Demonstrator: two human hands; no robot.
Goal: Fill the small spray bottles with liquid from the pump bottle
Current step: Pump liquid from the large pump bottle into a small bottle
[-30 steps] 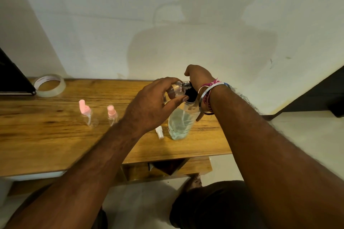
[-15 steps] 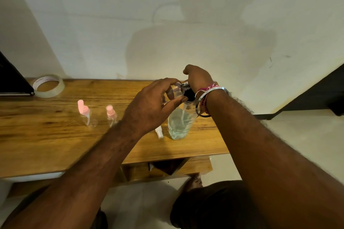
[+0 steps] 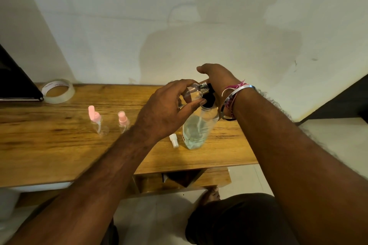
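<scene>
Little had changed over the last second: the left hand kept pinching the small clear uncapped spray bottle between thumb and fingers, tilted with its threaded neck at the black pump head of the clear pump bottle of pale liquid, standing on the wooden worktop. The right hand stayed curled over the pump, pressing. Filling seemed under way. Two pink-capped spray bottles waited well apart to the left.
</scene>
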